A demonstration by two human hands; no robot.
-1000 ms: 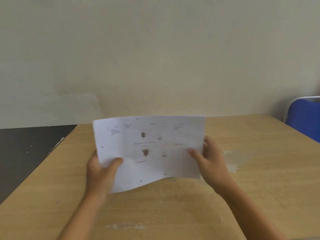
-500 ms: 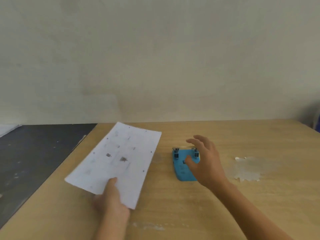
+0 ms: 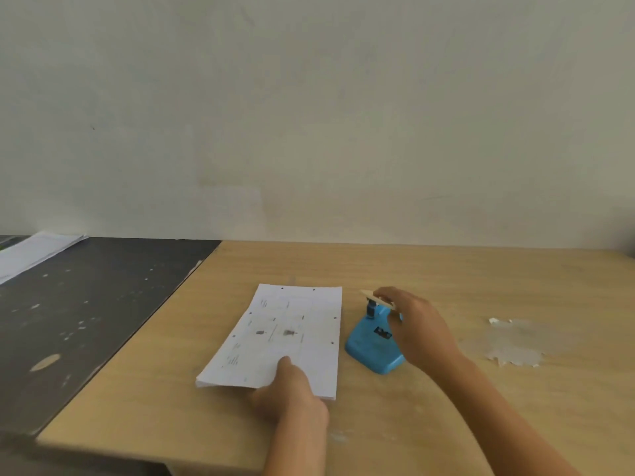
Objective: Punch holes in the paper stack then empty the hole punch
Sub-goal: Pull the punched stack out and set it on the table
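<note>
Paper stack [image 3: 285,334]: thin, floppy sheets flat on desk [image 3: 446,269], dark holes visible along edges; light, likely to fan or slide unless pinched at the near edge.
Left hand [image 3: 292,393]: grip closed on stack's near edge, thumb on top.
Hole punch [image 3: 372,341]: blue, just right of stack, tilted up on one side; rigid, looks compact; best held by its body.
Right hand [image 3: 412,324]: fingers curled over punch's far end, apparently gripping it.
Desk: pale scuffed patch [image 3: 512,345] well right.

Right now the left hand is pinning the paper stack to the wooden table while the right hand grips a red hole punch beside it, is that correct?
Not quite: the head view shows the hole punch is blue, not red. The left hand does pin the paper stack to the wooden table, and the right hand grips the punch.
</note>
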